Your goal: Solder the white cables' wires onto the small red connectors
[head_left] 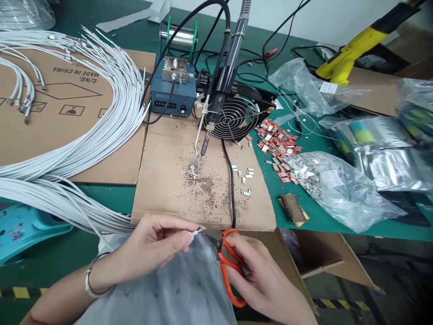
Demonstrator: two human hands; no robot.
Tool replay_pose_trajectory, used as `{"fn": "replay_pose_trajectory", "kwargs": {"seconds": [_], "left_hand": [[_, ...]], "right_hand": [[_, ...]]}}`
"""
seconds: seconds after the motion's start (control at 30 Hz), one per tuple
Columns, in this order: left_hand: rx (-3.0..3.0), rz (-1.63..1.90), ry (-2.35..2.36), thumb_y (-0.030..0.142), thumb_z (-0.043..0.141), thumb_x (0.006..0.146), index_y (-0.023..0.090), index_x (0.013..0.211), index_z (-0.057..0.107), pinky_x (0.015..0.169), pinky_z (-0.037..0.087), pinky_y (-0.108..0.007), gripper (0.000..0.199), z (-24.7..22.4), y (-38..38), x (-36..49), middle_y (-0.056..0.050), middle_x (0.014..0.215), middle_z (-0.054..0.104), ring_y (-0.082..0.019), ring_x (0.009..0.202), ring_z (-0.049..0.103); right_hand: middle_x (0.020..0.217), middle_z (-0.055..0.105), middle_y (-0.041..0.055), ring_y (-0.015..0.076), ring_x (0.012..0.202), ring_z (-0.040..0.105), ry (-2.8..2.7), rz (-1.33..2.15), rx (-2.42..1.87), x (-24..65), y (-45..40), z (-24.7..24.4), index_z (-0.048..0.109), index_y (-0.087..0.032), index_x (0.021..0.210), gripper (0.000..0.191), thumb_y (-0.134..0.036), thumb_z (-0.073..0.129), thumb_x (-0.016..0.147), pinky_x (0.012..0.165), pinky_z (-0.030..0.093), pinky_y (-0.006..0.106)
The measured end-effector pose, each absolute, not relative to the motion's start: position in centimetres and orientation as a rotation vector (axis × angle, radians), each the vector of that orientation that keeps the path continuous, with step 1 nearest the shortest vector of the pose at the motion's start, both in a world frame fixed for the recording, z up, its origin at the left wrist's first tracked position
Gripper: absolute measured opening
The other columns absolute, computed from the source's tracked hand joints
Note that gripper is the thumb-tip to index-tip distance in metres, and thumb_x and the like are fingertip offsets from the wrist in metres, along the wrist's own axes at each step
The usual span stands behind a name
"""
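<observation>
Between the thumb and fingers of my left hand (157,246), the stripped end of a white cable (195,232) is pinched, with fine coloured wires poking out. My right hand (259,273) grips orange-handled scissors (233,262), fingers through the loops. The blades point left and meet the wire ends; whether they have closed on them I cannot tell. Above the hands lies a cardboard sheet (169,189) with dark crumbs and a small heap of solder bits (192,172). A soldering iron (211,122) hangs tip down over it in a holder.
A large bundle of white cables (111,135) curves across the left. Behind stand a blue soldering feeder (173,97), a solder spool (179,38) and a fan (233,118). To the right lie orange connectors (275,142), a plastic bag of metal parts (331,185) and a yellow tool (348,54).
</observation>
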State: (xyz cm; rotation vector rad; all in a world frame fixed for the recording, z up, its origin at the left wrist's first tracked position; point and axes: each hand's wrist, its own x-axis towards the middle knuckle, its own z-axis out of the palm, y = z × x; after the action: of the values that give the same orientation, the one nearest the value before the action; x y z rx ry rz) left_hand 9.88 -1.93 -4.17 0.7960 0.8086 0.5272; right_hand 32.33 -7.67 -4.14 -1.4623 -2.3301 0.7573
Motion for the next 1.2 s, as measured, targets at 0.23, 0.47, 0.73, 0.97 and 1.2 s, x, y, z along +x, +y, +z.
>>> {"fn": "replay_pose_trajectory", "kwargs": {"seconds": [0.23,0.47,0.73,0.97,1.2], "left_hand": [[0.857,0.543,0.677,0.029,0.061,0.081,0.021,0.097,0.071,0.035,0.023,-0.008,0.021,-4.3,-2.0,9.3,0.001,0.064,0.055,0.003,0.039,0.035],[0.840,0.523,0.675,0.032,0.059,0.082,0.019,0.100,0.070,0.035,0.022,-0.010,0.025,-4.4,-2.1,9.1,0.000,0.064,0.054,0.002,0.039,0.034],[0.878,0.499,0.656,0.033,0.057,0.083,0.018,0.101,0.069,0.036,0.021,-0.010,0.026,-4.4,-2.1,9.1,0.000,0.066,0.052,0.002,0.040,0.033],[0.884,0.493,0.654,0.033,0.057,0.084,0.019,0.103,0.069,0.036,0.021,-0.010,0.026,-4.5,-2.1,9.1,0.000,0.066,0.053,0.002,0.040,0.033],[0.878,0.502,0.728,0.037,0.061,0.080,0.016,0.100,0.070,0.034,0.019,-0.012,0.030,-4.3,-2.1,9.3,-0.001,0.064,0.054,0.002,0.037,0.032]], "right_hand": [[0.088,0.063,0.0005,0.0136,0.074,0.057,-2.331,0.866,-1.444,32.5,-7.7,-4.1,0.044,-0.024,0.106,0.026,-0.017,0.046,0.082,0.065,0.047,0.020],[0.083,0.062,0.0005,0.0132,0.070,0.055,-2.299,0.887,-1.429,32.5,-7.8,-3.9,0.046,-0.023,0.101,0.022,-0.016,0.046,0.081,0.063,0.046,0.020],[0.079,0.060,-0.0017,0.0129,0.067,0.054,-2.275,0.909,-1.450,32.5,-8.1,-3.7,0.045,-0.025,0.101,0.020,-0.017,0.045,0.082,0.060,0.044,0.020],[0.074,0.057,-0.0015,0.0128,0.064,0.052,-2.303,0.851,-1.449,32.2,-8.0,-3.3,0.045,-0.023,0.097,0.018,-0.014,0.043,0.081,0.059,0.042,0.020],[0.068,0.054,-0.0001,0.0134,0.060,0.048,-2.312,0.836,-1.457,31.9,-7.7,-3.2,0.047,-0.020,0.088,0.010,-0.016,0.042,0.081,0.057,0.039,0.022]]}}
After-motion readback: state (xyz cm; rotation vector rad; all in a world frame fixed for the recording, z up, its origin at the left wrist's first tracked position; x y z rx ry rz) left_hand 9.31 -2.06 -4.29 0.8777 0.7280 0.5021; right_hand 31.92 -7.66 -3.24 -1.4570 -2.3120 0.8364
